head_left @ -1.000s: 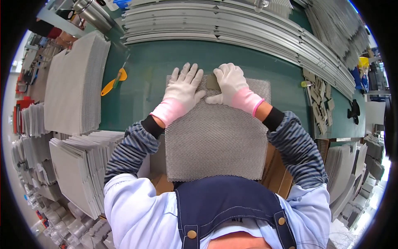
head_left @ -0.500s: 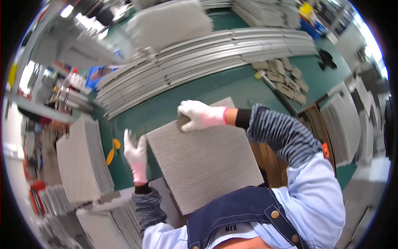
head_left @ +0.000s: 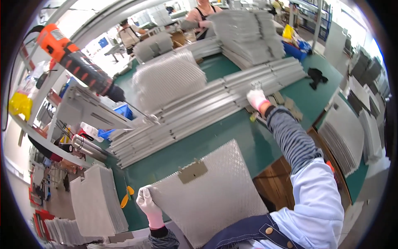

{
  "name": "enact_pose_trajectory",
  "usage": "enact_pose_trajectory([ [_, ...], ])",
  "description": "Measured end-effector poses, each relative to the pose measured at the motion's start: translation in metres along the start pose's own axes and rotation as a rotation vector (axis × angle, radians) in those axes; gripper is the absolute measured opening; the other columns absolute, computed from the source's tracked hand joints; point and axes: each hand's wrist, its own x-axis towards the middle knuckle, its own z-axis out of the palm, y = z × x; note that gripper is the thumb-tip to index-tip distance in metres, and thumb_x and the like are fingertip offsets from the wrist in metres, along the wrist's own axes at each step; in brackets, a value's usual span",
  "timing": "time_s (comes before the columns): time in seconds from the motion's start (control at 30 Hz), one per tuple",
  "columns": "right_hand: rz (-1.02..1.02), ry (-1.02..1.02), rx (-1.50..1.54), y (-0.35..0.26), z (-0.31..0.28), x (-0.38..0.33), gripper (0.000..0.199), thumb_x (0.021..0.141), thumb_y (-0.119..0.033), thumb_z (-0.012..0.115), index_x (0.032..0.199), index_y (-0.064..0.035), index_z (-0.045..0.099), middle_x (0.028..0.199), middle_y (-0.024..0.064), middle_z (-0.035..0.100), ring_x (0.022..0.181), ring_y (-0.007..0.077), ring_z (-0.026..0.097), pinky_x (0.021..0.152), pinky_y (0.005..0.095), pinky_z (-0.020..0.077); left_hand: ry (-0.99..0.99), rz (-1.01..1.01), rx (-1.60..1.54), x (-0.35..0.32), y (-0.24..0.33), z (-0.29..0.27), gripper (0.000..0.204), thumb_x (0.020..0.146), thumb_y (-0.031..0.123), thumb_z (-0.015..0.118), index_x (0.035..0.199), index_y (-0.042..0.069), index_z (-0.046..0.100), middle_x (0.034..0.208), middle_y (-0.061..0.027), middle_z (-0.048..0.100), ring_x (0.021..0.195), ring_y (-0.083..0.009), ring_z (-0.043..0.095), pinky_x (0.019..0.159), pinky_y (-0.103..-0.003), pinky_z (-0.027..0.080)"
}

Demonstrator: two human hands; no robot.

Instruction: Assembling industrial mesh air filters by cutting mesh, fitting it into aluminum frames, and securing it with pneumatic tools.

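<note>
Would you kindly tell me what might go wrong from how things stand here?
The mesh panel reaches past the near edge of the table with only the left hand gripping it, so it might tip or slip.

The grey-green plate at its far edge has no hand on it and could shift if unfastened; I cannot tell.

The right hand, beside the metal strips, might knock them.

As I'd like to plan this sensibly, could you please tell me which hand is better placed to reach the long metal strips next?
Probably the right hand: it appears beside the long metal strips, while the left hand grips a corner of the mesh panel, farther away.
</note>
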Motion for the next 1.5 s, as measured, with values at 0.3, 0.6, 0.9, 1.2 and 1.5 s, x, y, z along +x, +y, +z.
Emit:
enact_pose_trajectory([
  [0.3, -0.345, 0.369, 0.393, 0.059, -0.012, -0.006, 0.02, 0.072, -0.003, 0.061, 0.092, -0.0076, 0.06, 0.086, 0.0127, 0.058, 0.088, 0.0313, 0.059, 0.078, 0.0407, 0.0484, 0.041, 0.156, 0.213, 0.008, -0.006, 0.015, 0.03, 0.098, 0.021, 0.048, 0.093, -0.004, 0.064, 0.077, -0.0043, 0.065, 0.067, -0.0073, 0.055, 0.063, -0.021, 0.044],
  [0.6, -0.514, 0.244, 0.902, 0.091, -0.175, -0.104, 0.033, 0.074, 0.003, 0.064, 0.106, -0.0015, 0.066, 0.087, 0.0096, 0.062, 0.081, 0.0224, 0.059, 0.077, 0.0308, 0.0486, -0.191, -0.21, -0.199, 0.004, 0.001, 0.019, 0.029, 0.085, -0.003, 0.055, 0.113, -0.006, 0.063, 0.084, 0.0032, 0.062, 0.068, -0.0025, 0.051, 0.066, -0.017, 0.04],
  [0.9, -0.455, 0.025, 0.994, 0.122, -0.242, -0.214, 0.033, 0.069, 0.003, 0.059, 0.101, 0.0035, 0.066, 0.075, 0.0051, 0.056, 0.071, 0.0123, 0.054, 0.066, 0.0272, 0.0436, -0.281, 0.039, -0.005, -0.017, 0.047, 0.015, 0.037, 0.08, 0.002, 0.056, 0.116, -0.009, 0.061, 0.082, -0.0046, 0.064, 0.075, -0.0098, 0.056, 0.072, -0.023, 0.044],
  [1.2, -0.97, -0.206, 1.172, -0.103, -0.331, -0.19, 0.026, 0.086, -0.011, 0.057, 0.104, 0.0069, 0.063, 0.083, 0.0095, 0.065, 0.073, 0.0133, 0.063, 0.069, 0.0266, 0.0513, -0.316, 0.078, -0.226, -0.054, 0.113, 0.0, 0.042, 0.08, 0.0, 0.057, 0.122, -0.008, 0.058, 0.101, -0.0096, 0.067, 0.09, -0.0108, 0.061, 0.083, -0.024, 0.047],
  [1.5, -1.228, -0.409, 1.065, -0.213, -0.341, -0.192, 0.037, 0.088, -0.022, 0.059, 0.111, 0.0079, 0.062, 0.086, 0.0084, 0.065, 0.079, 0.0113, 0.059, 0.075, 0.0275, 0.0484, -0.298, 0.188, -0.154, -0.058, 0.104, -0.015, 0.028, 0.086, 0.008, 0.063, 0.11, -0.006, 0.066, 0.087, -0.0031, 0.066, 0.075, -0.0061, 0.056, 0.069, -0.02, 0.045],
])
